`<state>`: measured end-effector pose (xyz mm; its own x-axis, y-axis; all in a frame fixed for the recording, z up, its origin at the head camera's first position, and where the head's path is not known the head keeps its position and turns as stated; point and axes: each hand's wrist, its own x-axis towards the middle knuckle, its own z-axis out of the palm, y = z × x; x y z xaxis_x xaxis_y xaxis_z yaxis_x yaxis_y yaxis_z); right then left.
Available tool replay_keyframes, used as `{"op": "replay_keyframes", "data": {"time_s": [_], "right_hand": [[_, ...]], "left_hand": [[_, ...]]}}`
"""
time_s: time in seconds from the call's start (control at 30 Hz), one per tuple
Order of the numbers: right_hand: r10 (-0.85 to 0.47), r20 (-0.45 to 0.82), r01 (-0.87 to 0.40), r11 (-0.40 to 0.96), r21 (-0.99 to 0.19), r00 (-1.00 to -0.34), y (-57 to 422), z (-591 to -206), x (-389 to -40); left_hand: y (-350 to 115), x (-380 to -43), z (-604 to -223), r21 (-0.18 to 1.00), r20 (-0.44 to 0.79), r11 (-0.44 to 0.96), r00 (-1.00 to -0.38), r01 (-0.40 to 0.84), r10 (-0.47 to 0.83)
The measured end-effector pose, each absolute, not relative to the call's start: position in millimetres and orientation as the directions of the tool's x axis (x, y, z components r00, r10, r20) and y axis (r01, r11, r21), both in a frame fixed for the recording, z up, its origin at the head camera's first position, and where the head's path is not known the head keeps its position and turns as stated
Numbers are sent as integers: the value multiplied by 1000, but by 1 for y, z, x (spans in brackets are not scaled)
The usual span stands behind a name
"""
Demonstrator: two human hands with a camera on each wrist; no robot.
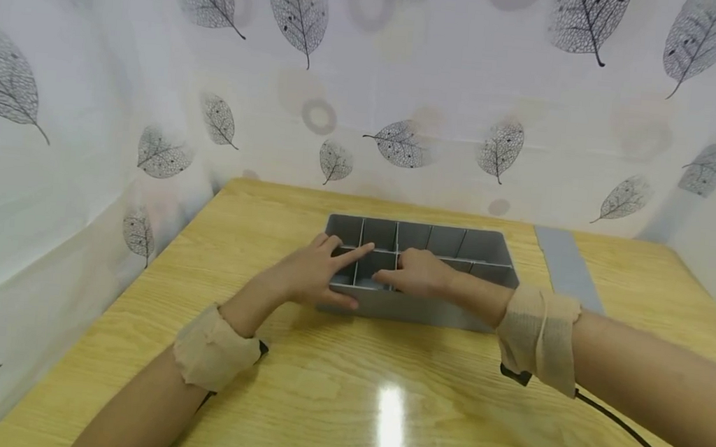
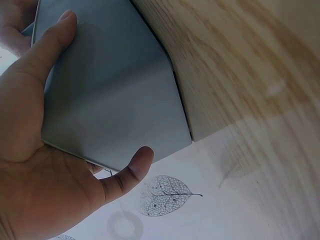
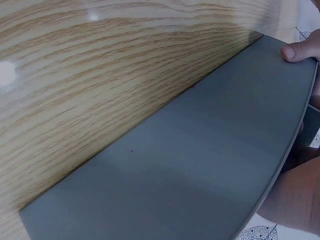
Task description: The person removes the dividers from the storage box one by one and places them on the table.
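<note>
A grey divided box, with two rows of compartments, sits on the wooden table. My left hand grips its left front corner. The thumb lies against the outside of the front wall, while the other fingers spread over the left compartments; the left wrist view shows the little finger at the end wall. My right hand reaches over the front wall into the middle of the box. Its thumb points left across a divider, and the curled fingers pinch at that divider, their tips hidden inside.
A grey strip lies on the table right of the box. A leaf-printed curtain hangs behind and along the sides. A black cable runs from the right wristband. The left wrist wears a similar band.
</note>
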<state>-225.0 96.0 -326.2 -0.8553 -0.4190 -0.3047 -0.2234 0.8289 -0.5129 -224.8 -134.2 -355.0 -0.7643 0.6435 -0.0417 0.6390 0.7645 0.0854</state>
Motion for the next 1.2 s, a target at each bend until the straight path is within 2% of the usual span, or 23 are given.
{"op": "replay_keyframes", "data": {"time_s": [0.17, 0.47, 0.77, 1.03, 1.2], "right_hand": [[-437, -302, -253, 832, -493, -847, 98, -328, -225], [-427, -242, -264, 823, -503, -871, 99, -320, -225], [-492, -214, -340, 799, -496, -844, 100, -334, -217], [-469, -132, -366, 810, -459, -873, 97, -329, -213], [-467, -125, -368, 810, -456, -875, 99, -333, -213]], "left_hand": [[-134, -224, -355, 94, -43, 760, -760, 643, 649], [-133, -226, -353, 100, -33, 760, -761, 643, 648], [-136, -223, -358, 90, -41, 760, -760, 644, 648], [-137, -222, -363, 112, -19, 756, -759, 645, 651], [-135, -226, -361, 112, -11, 757, -761, 644, 649]]}}
